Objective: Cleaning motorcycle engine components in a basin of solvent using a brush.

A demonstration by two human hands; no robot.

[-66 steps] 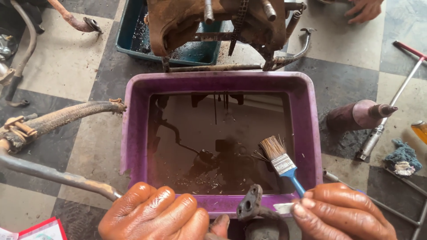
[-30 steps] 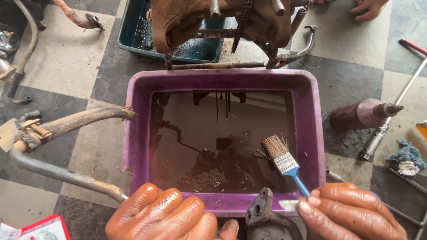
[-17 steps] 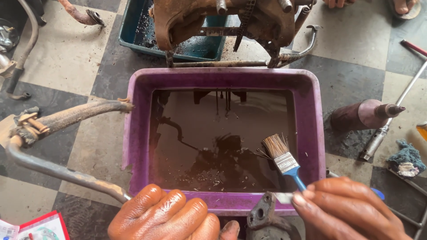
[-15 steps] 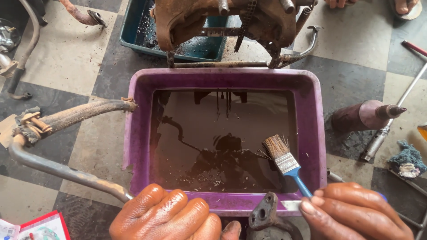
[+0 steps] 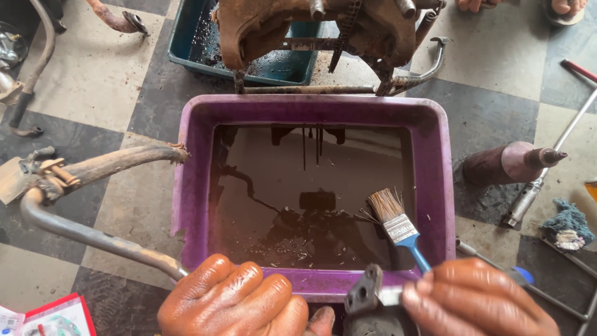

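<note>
To the left of my left grip, a rusty bent metal tube with a bracket (image 5: 93, 165) and a grey steel pipe (image 5: 93, 236) lie on the chequered floor, their ends close to the tub wall. My left hand (image 5: 233, 302) sits at the near rim of the purple plastic tub (image 5: 186, 186) with the fingers folded over and the thumb touching the base of the dark cast-metal part with a round hole (image 5: 364, 295). I cannot tell whether this grip closes around the part, because the frame's lower edge cuts it off. The part stands upright between my two hands, just at the tub's near rim and above the brown, dirty liquid.

My right hand (image 5: 479, 298) is closed around the blue-handled flat paintbrush (image 5: 398, 227). Its bristles point away from me and hang over the liquid, not on the part. I judge this to be the washing step, with the brush loaded and lifted. The next move calls for bringing the bristles back to the part while the left hand keeps it steady over the tub so the drips fall inside.

Right of my right grip, well apart, stand a maroon cone-tipped can (image 5: 504, 165) and a blue rag (image 5: 567, 225).
</note>
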